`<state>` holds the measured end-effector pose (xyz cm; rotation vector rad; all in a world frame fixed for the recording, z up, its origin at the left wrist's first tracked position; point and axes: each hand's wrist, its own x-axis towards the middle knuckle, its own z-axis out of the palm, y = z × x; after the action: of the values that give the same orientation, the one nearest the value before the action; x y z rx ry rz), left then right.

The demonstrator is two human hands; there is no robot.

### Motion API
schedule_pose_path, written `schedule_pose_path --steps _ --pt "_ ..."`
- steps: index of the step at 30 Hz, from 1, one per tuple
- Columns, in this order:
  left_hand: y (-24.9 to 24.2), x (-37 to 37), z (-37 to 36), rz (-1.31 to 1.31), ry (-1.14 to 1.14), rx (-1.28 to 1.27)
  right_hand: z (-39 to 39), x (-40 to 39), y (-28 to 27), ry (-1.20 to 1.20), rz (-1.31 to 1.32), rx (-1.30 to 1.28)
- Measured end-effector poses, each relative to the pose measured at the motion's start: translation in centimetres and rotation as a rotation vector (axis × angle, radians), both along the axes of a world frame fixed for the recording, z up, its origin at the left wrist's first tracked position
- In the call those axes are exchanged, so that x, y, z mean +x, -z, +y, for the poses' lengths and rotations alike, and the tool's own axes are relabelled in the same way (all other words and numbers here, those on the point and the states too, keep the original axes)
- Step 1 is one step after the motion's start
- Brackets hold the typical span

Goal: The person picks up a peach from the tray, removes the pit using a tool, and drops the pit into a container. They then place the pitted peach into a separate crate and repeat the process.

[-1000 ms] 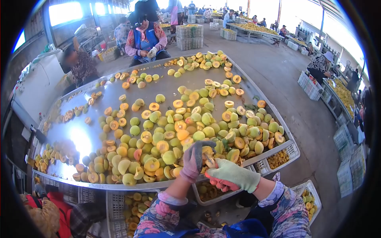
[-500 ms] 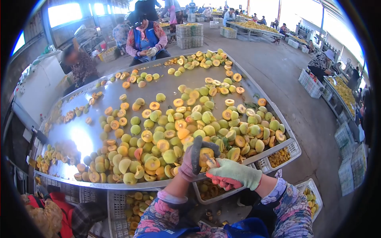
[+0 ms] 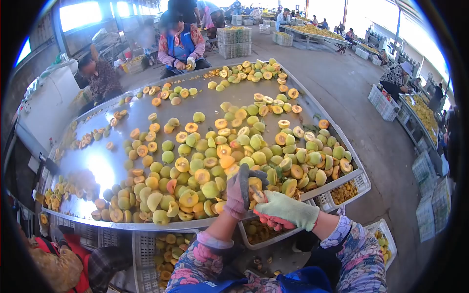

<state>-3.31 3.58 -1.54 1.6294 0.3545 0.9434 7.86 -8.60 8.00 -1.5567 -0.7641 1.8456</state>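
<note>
My left hand [image 3: 239, 191], in a dark grey and pinkish glove, is closed around a peach half [image 3: 255, 184] with orange flesh. Close against it on the right is my right hand [image 3: 286, 211], in a pale green glove with red fingers. Its fingers are curled together at the fruit, and a small tan piece shows by the thumb; what they grip is mostly hidden. Both hands are over the near edge of a metal table [image 3: 190, 105], where many halved peaches [image 3: 210, 189] are heaped, some cut side up.
Below the near edge are a crate [image 3: 144, 263] of peach halves and a tray [image 3: 254, 244] of fruit pieces. Another crate [image 3: 361, 181] is at the table's right corner. A co-worker [image 3: 181, 46] sits across; another person [image 3: 58, 263] is at lower left.
My hands stay together at the peach half, with slight shifts only. The co-worker across has lowered and shifted their hands, and the person at lower left has moved further into view.
</note>
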Motion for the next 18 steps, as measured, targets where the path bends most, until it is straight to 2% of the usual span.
schedule_pose_path --steps 1,2,3,4,6,7,9,12,13,14,15,16,17,18 --pt "-0.3 0.1 -0.1 -0.002 0.0 -0.003 0.0 -0.3 -1.0 -0.047 -0.158 0.038" --pt "-1.2 0.3 -0.2 0.057 -0.111 0.23 0.0 -0.5 -1.6 -0.096 -0.317 0.077" --pt "-1.8 0.4 -0.3 0.118 -0.221 0.464 -0.1 -0.4 -1.3 -0.095 -0.318 0.075" --pt "-1.7 0.4 -0.5 0.117 -0.22 0.463 -0.1 -0.3 -0.7 -0.091 -0.343 0.118" --pt "-1.5 0.5 -0.9 -0.061 -0.045 -0.132 -0.3 -0.3 -0.4 -0.088 -0.367 0.161" --pt "-1.5 0.5 -0.8 -0.061 -0.045 -0.132 -0.5 -0.3 -0.5 -0.079 -0.398 0.189" --pt "-1.4 0.4 -0.4 -0.054 0.009 0.053 -0.6 -0.3 -0.5 -0.068 -0.427 0.219" --pt "-1.2 0.4 -0.1 -0.038 0.094 -0.055 -0.6 -0.2 0.4 -0.077 -0.494 0.218" --pt "-0.2 0.4 0.5 -0.038 0.092 -0.053 -0.9 0.0 1.5 -0.098 -0.615 0.371" --pt "0.4 0.4 1.2 -0.043 0.12 0.166 -1.1 0.2 2.5 -0.118 -0.734 0.524" --pt "0.9 0.4 1.6 -0.046 0.149 0.385 -1.2 0.3 3.2 -0.118 -0.732 0.525" --pt "1.6 0.5 1.5 -0.044 0.15 0.385 -1.4 0.4 3.9 -0.16 -0.915 0.599" --pt "0.6 0.6 0.7 0.009 0.12 0.247 -1.4 0.5 4.2 -0.201 -1.098 0.671" --pt "-0.3 0.7 0.1 0.061 0.091 0.109 -1.6 0.4 3.7 -0.197 -1.099 0.671"
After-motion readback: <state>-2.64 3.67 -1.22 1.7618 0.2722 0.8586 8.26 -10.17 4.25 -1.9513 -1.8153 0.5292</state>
